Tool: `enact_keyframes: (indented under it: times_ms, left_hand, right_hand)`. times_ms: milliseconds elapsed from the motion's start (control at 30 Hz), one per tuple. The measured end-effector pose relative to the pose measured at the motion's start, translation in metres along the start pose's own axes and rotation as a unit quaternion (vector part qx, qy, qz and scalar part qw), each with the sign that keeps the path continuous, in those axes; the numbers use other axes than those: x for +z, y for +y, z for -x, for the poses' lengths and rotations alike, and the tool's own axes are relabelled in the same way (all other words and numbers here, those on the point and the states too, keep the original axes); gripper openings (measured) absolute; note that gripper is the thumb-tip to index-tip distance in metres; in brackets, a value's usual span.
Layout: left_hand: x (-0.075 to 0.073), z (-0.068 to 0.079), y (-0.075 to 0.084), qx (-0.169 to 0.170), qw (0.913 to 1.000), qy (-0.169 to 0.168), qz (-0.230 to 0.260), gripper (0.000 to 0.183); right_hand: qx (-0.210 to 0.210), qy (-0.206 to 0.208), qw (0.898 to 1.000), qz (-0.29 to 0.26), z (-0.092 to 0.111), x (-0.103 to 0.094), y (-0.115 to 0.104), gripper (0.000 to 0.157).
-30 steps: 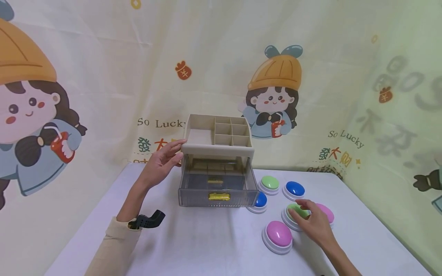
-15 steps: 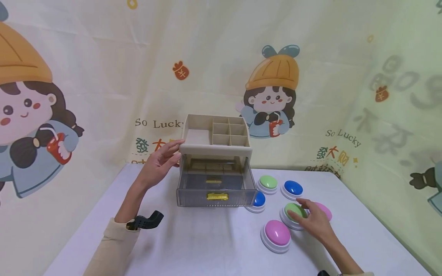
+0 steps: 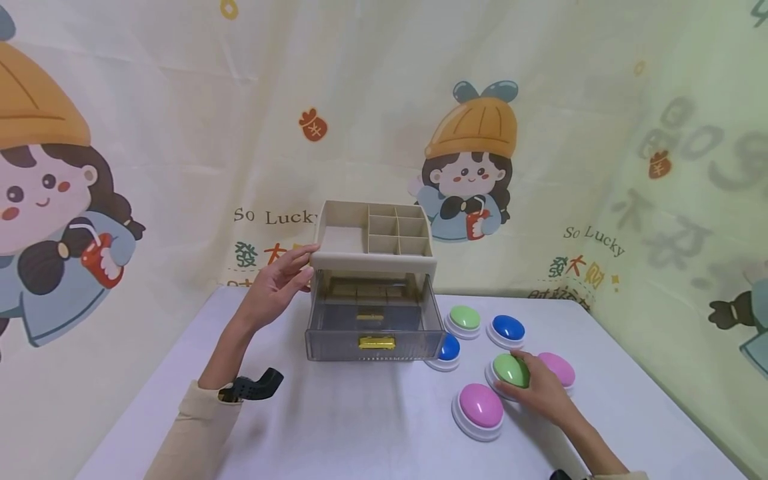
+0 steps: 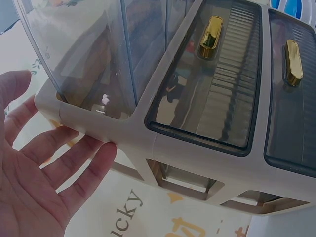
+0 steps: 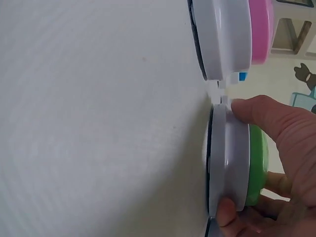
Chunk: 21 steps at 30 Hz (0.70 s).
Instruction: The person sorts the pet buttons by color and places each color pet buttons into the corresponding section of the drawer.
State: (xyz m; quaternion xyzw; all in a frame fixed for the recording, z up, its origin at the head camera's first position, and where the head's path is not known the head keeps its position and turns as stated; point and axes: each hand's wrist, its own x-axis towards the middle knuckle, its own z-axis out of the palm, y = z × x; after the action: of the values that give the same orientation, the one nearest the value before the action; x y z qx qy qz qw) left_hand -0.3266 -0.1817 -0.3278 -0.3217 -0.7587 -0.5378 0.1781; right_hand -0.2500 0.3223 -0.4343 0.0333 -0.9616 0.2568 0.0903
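A beige desktop organizer (image 3: 375, 262) stands at the table's middle, its clear grey top drawer (image 3: 342, 345) pulled out by the gold handle side. My left hand (image 3: 273, 290) rests against the organizer's upper left side. In the left wrist view, its fairly straight fingers (image 4: 81, 180) touch the side wall. At right, my right hand (image 3: 543, 390) holds a green-topped push button (image 3: 510, 371) with a white base. Seen from the right wrist, thumb and a finger pinch the base (image 5: 234, 163) from opposite sides. The button appears to stand on the table.
Around the held button stand a near pink button (image 3: 482, 405), a far pink one (image 3: 558, 370), two blue ones (image 3: 508, 327) and another green one (image 3: 465, 317). One blue button is partly behind the drawer. A printed curtain (image 3: 360, 80) hangs behind the white table (image 3: 336, 427).
My right hand has lowered and closed round the green button, thumb moving to its near side. The left hand stays at the organizer. The head view has shifted slightly.
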Motion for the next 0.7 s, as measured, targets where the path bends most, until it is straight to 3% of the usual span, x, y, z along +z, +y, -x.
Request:
enact_keyframes:
  times_ms: [100,267,467,700]
  left_hand:
    - [0.0,0.0,0.0,0.001,1.0,-0.001,0.002,0.049]
    - [0.001,0.0,0.0,0.003,1.0,0.001,0.003,0.049]
    - [0.001,-0.001,-0.001,0.006,1.0,-0.001,0.003,0.049]
    - [0.001,0.0,0.0,0.003,1.0,0.0,0.001,0.049]
  right_hand:
    - [-0.005,0.015,1.0,-0.004,0.001,0.0,0.001,0.085]
    - [0.042,0.008,0.999,-0.03,0.0,-0.003,0.0,0.088]
    - [0.089,-0.001,0.991,-0.099,0.0,-0.007,-0.001,0.084]
    - [0.109,-0.016,0.982,-0.156,0.001,-0.018,-0.009,0.081]
